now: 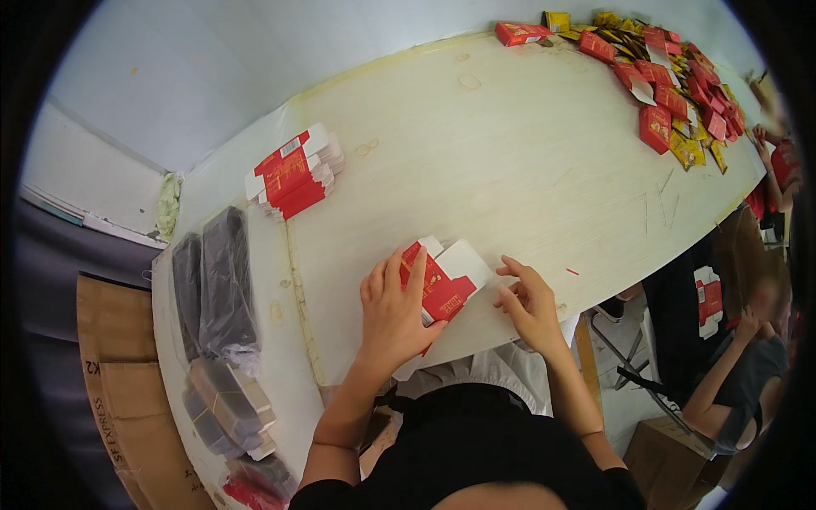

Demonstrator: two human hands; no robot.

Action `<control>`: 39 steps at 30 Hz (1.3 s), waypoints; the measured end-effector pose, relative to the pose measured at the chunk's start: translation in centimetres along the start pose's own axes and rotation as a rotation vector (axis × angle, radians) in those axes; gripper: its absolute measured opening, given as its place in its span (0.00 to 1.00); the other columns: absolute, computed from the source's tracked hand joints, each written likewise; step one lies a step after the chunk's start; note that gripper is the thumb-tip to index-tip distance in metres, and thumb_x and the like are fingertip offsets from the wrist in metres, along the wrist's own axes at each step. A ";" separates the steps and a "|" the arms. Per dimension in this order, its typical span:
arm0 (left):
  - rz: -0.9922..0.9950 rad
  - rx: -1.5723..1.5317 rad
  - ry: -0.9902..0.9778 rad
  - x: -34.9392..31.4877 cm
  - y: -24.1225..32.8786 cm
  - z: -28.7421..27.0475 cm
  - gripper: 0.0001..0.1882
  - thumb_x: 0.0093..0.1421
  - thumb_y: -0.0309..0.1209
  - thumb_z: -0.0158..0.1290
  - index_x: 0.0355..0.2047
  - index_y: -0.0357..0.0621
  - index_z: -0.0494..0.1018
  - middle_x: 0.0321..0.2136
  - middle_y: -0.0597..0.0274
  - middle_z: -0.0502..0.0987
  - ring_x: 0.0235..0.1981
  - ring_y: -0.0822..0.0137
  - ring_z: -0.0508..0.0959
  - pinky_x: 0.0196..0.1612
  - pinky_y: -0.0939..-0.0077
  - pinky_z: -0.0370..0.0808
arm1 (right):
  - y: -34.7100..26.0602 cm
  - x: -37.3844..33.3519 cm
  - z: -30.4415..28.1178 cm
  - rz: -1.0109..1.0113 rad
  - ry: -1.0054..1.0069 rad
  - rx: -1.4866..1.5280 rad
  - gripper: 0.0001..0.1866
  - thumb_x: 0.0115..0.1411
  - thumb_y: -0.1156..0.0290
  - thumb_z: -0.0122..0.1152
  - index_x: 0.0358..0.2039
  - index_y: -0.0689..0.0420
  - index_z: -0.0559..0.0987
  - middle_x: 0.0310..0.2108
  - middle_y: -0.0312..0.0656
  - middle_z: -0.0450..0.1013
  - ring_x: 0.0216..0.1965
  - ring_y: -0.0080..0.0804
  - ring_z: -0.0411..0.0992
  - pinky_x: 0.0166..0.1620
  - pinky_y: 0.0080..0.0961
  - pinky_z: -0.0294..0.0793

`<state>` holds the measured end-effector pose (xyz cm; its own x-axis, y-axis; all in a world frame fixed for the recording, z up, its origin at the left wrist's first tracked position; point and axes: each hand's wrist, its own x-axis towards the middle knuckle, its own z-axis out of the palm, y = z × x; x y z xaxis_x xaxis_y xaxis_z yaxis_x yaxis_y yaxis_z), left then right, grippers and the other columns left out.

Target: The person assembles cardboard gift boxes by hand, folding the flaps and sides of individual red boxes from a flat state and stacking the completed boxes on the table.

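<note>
Near the table's front edge lies a partly unfolded red and white carton [446, 295], its white flaps sticking out at the far and right sides. My left hand [393, 316] holds it down from the left, fingers over its top and thumb along the near edge. Just right of the flaps, my right hand [531, 308] hovers with curved fingers apart and nothing between them. A stack of flattened red and white cartons [296, 180] sits farther off to the left.
Red boxes [654, 127] and yellow packets [687, 151] are heaped at the far right of the table [476, 161]. Dark plastic-wrapped bundles [226, 280] and banded grey cartons [223, 404] lie at left. Cardboard [127, 399] stands beside them. Other people sit at right, one near another flat carton [708, 302].
</note>
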<state>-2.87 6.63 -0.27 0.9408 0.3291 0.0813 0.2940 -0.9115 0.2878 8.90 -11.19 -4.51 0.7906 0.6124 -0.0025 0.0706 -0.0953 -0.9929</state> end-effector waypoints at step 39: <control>0.312 -0.623 0.073 0.8 7.0 0.0 0.37 0.33 0.27 0.65 0.47 0.43 0.64 0.54 0.50 0.62 0.52 0.47 0.65 0.52 0.59 0.67 | -2.4 -1.8 1.9 -0.045 0.043 0.608 0.50 0.57 0.29 0.30 0.64 0.62 0.49 0.52 0.53 0.66 0.54 0.42 0.65 0.57 0.41 0.64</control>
<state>-0.01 0.50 1.77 0.9454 0.1106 0.3066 -0.1601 -0.6616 0.7325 6.15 -10.58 -2.33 0.8199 0.5716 0.0330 -0.2454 0.4028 -0.8818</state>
